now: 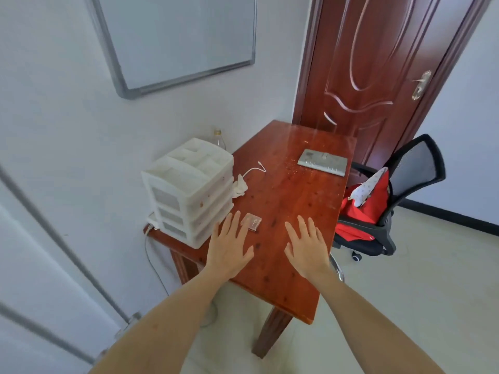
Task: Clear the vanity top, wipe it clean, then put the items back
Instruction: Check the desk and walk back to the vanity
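The red-brown wooden vanity top (286,190) carries a white plastic drawer organizer (189,193) at its left edge. A small clear plastic case (251,222) lies near the front. A crumpled white cloth (239,187) and a white cable (255,168) sit beside the organizer. At the far right lies a flat grey device (322,162). A clear bottle (218,139) stands behind the organizer. My left hand (229,248) hovers flat, fingers spread, fingertips at the clear case. My right hand (307,245) is spread over bare wood, holding nothing.
A black mesh office chair (388,201) with red fabric on its seat stands right of the table. A dark wooden door (378,63) is behind. A whiteboard (175,39) hangs on the wall. A power strip (151,221) sits at the table's left corner.
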`<state>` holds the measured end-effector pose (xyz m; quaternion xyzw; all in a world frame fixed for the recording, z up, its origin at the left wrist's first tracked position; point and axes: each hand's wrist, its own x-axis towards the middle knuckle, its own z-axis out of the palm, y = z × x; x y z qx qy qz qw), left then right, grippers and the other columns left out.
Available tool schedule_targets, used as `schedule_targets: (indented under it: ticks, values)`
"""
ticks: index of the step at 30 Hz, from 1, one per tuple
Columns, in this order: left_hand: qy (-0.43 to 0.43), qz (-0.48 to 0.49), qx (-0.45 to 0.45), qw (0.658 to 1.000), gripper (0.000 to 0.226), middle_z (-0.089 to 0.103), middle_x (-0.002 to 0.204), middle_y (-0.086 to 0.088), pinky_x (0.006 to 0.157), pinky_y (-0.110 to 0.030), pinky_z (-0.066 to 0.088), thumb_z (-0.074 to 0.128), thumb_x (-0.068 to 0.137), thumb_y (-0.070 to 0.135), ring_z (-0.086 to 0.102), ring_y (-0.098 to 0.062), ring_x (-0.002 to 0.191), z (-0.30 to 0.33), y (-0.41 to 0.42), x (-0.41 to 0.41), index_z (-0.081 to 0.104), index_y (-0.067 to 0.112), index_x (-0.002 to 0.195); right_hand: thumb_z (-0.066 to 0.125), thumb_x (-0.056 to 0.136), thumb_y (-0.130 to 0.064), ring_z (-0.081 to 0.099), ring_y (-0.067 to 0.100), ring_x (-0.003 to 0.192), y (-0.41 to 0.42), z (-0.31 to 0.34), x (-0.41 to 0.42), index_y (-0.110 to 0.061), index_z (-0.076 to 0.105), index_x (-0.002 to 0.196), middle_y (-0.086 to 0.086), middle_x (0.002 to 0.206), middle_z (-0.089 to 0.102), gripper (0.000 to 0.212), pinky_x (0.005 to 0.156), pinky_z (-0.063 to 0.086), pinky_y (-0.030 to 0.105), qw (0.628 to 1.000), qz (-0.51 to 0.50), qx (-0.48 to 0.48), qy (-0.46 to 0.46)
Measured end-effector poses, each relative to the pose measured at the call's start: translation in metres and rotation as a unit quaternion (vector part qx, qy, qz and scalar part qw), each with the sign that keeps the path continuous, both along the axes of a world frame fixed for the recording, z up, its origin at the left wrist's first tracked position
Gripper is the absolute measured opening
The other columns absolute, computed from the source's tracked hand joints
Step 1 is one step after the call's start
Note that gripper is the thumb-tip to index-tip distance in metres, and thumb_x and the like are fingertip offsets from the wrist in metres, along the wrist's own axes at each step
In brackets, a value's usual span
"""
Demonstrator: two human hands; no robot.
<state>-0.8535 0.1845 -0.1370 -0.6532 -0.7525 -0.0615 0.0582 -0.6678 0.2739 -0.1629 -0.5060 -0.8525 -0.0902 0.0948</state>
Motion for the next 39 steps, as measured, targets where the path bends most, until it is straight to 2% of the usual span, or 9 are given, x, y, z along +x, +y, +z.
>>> schedule_targets:
  ticks: [7,12,15,19,23,29,35,37,39]
  values:
    - [-0.047,0.085,-0.091,0.991,0.067,0.003,0.157,-0.007,0.115,-0.043,0.005,0.029,0.094,0.049,0.002,-0.023,0.145,-0.077,0.073,0.021,0.009,0.018,0.15,0.045,0.092,-0.033,0.031,0.038,0.136,0.094,-0.057,-0.041,-0.019,0.039,0.142,0.016,0.147,0.037,0.052,0.109,0.029,0.047,0.986,0.129,-0.097,-0.05]
    - [-0.089,0.163,-0.149,0.971,0.065,-0.003,0.157,-0.004,0.115,-0.041,-0.001,0.016,0.094,0.049,-0.005,-0.022,0.144,-0.111,0.098,0.032,0.003,0.018,0.15,0.058,0.083,-0.032,0.048,0.04,0.124,0.139,-0.088,-0.072,-0.017,0.053,0.131,0.017,0.136,0.052,0.051,0.099,0.042,0.049,0.967,0.198,-0.137,-0.08]
    - [-0.11,0.212,-0.189,0.953,0.069,0.015,0.155,-0.009,0.114,-0.045,0.012,0.009,0.089,0.049,0.011,-0.027,0.143,-0.121,0.099,0.034,0.02,0.016,0.148,0.054,0.078,-0.04,0.057,0.039,0.113,0.157,-0.1,-0.091,-0.019,0.059,0.125,0.019,0.127,0.058,0.052,0.088,0.049,0.049,0.96,0.226,-0.142,-0.081]
    - [-0.161,0.244,-0.185,0.938,0.058,0.05,0.137,-0.012,0.098,-0.05,0.042,0.027,0.091,0.046,0.047,-0.029,0.127,-0.144,0.094,0.031,0.053,0.013,0.132,0.043,0.081,-0.058,0.057,0.032,0.102,0.172,-0.111,-0.116,-0.029,0.05,0.133,0.015,0.124,0.057,0.061,0.074,0.049,0.042,0.959,0.246,-0.12,-0.076]
    - [-0.159,0.25,-0.165,0.941,0.063,0.047,0.14,-0.011,0.104,-0.049,0.039,0.01,0.097,0.047,0.042,-0.028,0.131,-0.153,0.092,0.032,0.048,0.014,0.135,0.055,0.083,-0.056,0.056,0.03,0.098,0.168,-0.12,-0.131,-0.028,0.054,0.13,0.017,0.121,0.057,0.055,0.071,0.048,0.041,0.962,0.236,-0.101,-0.094]
    - [-0.168,0.267,-0.176,0.932,0.063,0.046,0.141,-0.011,0.103,-0.05,0.036,0.008,0.097,0.046,0.041,-0.028,0.131,-0.154,0.092,0.033,0.047,0.015,0.136,0.073,0.074,-0.045,0.059,0.032,0.086,0.174,-0.123,-0.142,-0.024,0.067,0.111,0.022,0.11,0.061,0.043,0.064,0.05,0.039,0.96,0.242,-0.092,-0.105]
    - [-0.194,0.257,-0.198,0.926,0.056,0.051,0.137,-0.01,0.098,-0.047,0.042,0.026,0.092,0.045,0.046,-0.028,0.128,-0.153,0.093,0.03,0.053,0.016,0.132,0.081,0.065,-0.031,0.059,0.039,0.081,0.175,-0.117,-0.138,-0.018,0.067,0.105,0.026,0.106,0.058,0.044,0.067,0.054,0.048,0.948,0.291,-0.085,-0.093]
    - [-0.182,0.255,-0.193,0.93,0.058,0.042,0.144,-0.01,0.105,-0.046,0.034,0.023,0.092,0.044,0.035,-0.027,0.135,-0.147,0.094,0.031,0.044,0.017,0.138,0.082,0.063,-0.028,0.059,0.038,0.077,0.176,-0.112,-0.134,-0.016,0.066,0.101,0.027,0.106,0.057,0.043,0.061,0.054,0.046,0.94,0.319,-0.08,-0.087]
    - [-0.146,0.239,-0.201,0.939,0.057,0.015,0.156,-0.009,0.114,-0.044,0.014,0.017,0.096,0.042,0.01,-0.026,0.144,-0.142,0.095,0.029,0.021,0.018,0.148,0.081,0.062,-0.029,0.059,0.034,0.077,0.176,-0.104,-0.131,-0.017,0.067,0.096,0.026,0.107,0.058,0.039,0.056,0.051,0.041,0.93,0.349,-0.061,-0.097]
